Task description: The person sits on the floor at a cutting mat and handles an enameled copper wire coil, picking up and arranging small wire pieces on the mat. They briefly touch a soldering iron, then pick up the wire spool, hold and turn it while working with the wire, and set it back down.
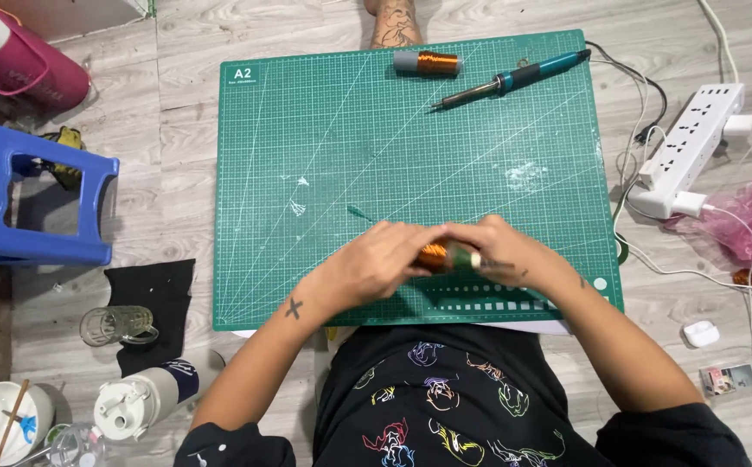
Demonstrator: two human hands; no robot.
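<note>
Step in hand, as judged: handling of a copper-wire coil (434, 256) held between both hands over the lower centre of the green cutting mat (324, 156). The coil sits low centre in the frame, lifted off or barely above the mat; contact cannot be told.

Left hand (376, 264): fingers curled around the coil's left end, closed on it, back of hand up, wrist angled in from lower left.

Right hand (501, 252): fingers pinched on the pale-and-green right end of the coil, closed; forearm enters from lower right. Fingertips of both hands meet above the coil, hiding most of it.

Next move, as judged, calls for a steady two-handed grip and fine finger work on thin wire.

Upper centre of mat: second wire spool (428, 62), soldering iron (514, 79) just beside it, both untouched. Power strip (687, 147) at right edge.
</note>
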